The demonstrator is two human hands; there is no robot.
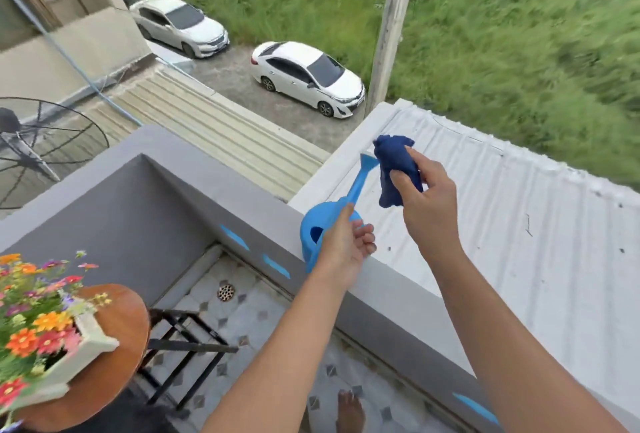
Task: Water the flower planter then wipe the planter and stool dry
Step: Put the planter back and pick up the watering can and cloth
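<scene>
A light blue watering can point(313, 235) stands on top of the grey balcony wall point(249, 210), spout pointing away. My left hand point(346, 245) is curled around its handle side, which the hand hides. My right hand point(427, 200) holds a bunched dark blue cloth point(391, 158) in the air just right of the spout tip. At the lower left, a white planter point(91, 342) full of colourful flowers point(31, 321) sits on a round wooden stool point(121, 314) with black metal legs.
Blue tape strips point(275, 266) mark the wall's inner face. The tiled balcony floor has a drain point(225, 292), and a bare foot point(349, 412) stands near the wall. Beyond the wall lie a white metal roof point(519, 224), a satellite dish point(41, 145) and parked cars point(308, 77).
</scene>
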